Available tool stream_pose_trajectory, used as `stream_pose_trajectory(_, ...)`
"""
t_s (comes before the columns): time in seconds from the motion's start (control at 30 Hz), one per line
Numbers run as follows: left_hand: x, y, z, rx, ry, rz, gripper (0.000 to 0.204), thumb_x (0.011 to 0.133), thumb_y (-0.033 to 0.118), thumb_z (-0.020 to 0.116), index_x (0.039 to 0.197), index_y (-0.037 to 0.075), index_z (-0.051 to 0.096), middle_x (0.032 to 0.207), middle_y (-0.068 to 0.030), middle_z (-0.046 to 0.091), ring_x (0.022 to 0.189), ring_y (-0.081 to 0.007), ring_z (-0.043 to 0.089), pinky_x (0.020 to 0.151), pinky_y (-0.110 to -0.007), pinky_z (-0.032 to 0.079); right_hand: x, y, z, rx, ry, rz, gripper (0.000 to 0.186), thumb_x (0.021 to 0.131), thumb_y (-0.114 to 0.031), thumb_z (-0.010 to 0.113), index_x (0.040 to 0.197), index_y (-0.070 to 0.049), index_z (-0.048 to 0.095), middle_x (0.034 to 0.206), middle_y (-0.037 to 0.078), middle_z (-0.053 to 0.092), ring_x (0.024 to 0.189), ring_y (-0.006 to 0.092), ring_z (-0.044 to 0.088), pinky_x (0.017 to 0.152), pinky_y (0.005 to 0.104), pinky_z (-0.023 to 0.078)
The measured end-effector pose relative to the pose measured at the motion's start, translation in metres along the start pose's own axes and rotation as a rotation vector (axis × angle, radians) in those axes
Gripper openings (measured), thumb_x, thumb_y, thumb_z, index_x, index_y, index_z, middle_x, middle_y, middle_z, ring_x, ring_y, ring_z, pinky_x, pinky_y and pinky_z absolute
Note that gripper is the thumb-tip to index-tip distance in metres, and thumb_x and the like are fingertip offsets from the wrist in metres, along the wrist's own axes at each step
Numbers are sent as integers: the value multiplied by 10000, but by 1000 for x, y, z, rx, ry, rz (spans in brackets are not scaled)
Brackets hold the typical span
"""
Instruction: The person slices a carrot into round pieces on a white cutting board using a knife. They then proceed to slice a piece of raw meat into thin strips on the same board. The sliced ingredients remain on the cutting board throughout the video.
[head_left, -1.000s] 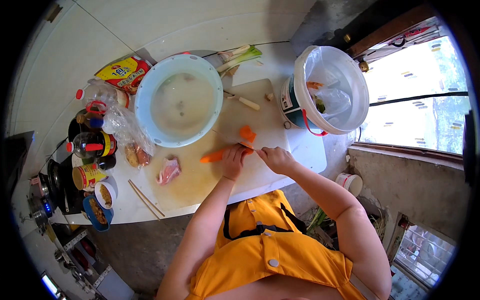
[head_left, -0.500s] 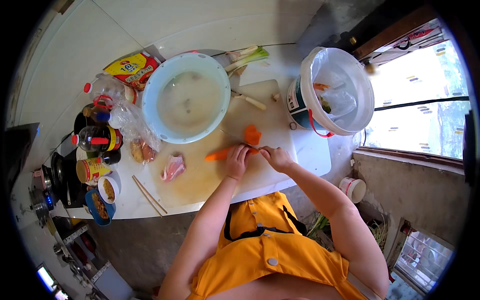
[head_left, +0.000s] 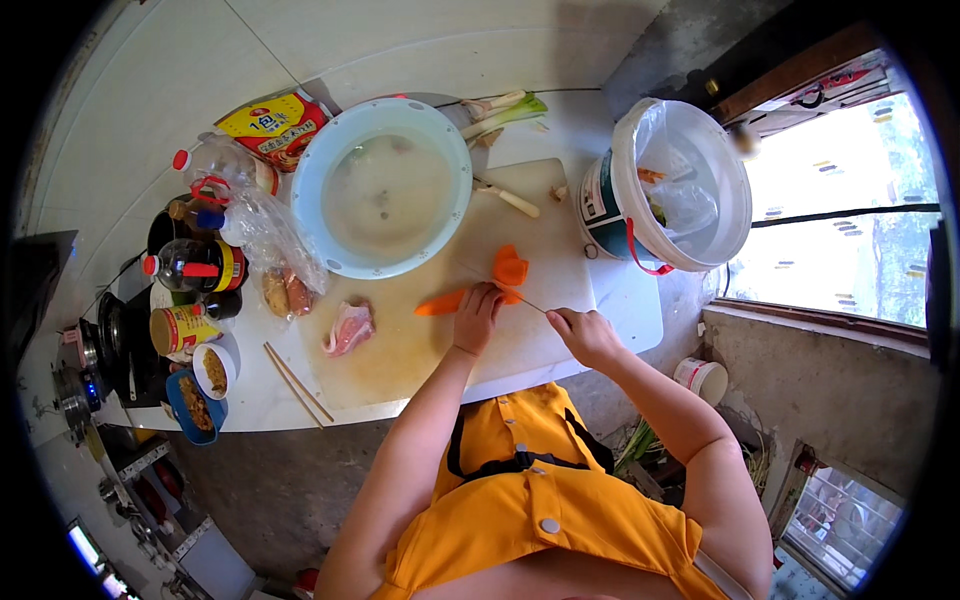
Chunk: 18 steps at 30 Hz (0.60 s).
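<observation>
My left hand (head_left: 479,312) is closed over a peeled carrot (head_left: 437,304), holding it down on the pale cutting board (head_left: 420,365). In my right hand (head_left: 588,337) is the handle of a knife (head_left: 533,304). Its blade, seen almost edge-on, runs along the carrot beside my left fingers, which hide part of it. Just beyond the blade lie cut carrot slices (head_left: 510,266). A piece of raw meat (head_left: 350,329) rests on the board to the left. Farther back is a second knife with a pale handle (head_left: 518,205), partly under the basin.
A light blue basin (head_left: 306,215) of cloudy water stands behind the board. At right is a white bucket (head_left: 735,200) with a bag inside. Bottles (head_left: 190,270), bowls (head_left: 228,368) and a plastic bag (head_left: 265,235) crowd the left. Chopsticks (head_left: 297,385) lie near the front edge.
My right hand has drawn back to the right and slightly nearer me, so more of the knife blade shows. My left hand stays on the carrot. The whole view has shifted slightly.
</observation>
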<state>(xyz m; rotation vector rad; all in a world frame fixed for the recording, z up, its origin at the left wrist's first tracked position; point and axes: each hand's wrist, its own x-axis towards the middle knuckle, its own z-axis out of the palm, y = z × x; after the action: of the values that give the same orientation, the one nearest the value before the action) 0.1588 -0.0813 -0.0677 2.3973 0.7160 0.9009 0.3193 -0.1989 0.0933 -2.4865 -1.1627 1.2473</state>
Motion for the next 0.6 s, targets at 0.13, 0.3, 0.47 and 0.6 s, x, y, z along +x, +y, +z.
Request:
stream_pose_trajectory(0.13, 2, 2, -3, -4, 5, -2, 164, 803, 94, 674, 946, 63, 600, 993, -85, 602, 950, -279, 589, 805, -376, 509, -6, 1, -2, -17, -6, 10, 482, 964, -494, 397, 1130, -126, 660, 856, 176, 683, 859, 376, 639, 797, 462, 495)
stream_pose_trajectory(0.3, 4, 3, -4, -20, 5, 18, 165, 793, 95, 679, 938, 71, 605, 987, -80, 607, 944, -276, 592, 798, -373, 509, -1, 7, 0, -37, -8, -23, 498, 971, -500, 375, 1116, -115, 656, 871, 193, 679, 873, 391, 637, 800, 471, 498)
stream_pose_trajectory(0.47, 3, 3, -3, -2, -3, 11, 158, 799, 96, 673, 940, 69, 607, 989, -83, 613, 940, -277, 595, 800, -377, 508, 9, -4, -4, -57, -51, -6, 489, 976, -488, 367, 1116, -110, 643, 900, 215, 668, 880, 417, 626, 805, 482, 494)
stream_pose_trajectory(0.6, 0, 0, 1, -7, -12, 20, 172, 806, 98, 666, 962, 68, 601, 992, -84, 610, 939, -282, 590, 810, -389, 498, 16, -6, -2, -55, -74, -4, 466, 981, -468, 366, 1123, -112, 630, 927, 228, 659, 903, 428, 615, 823, 495, 484)
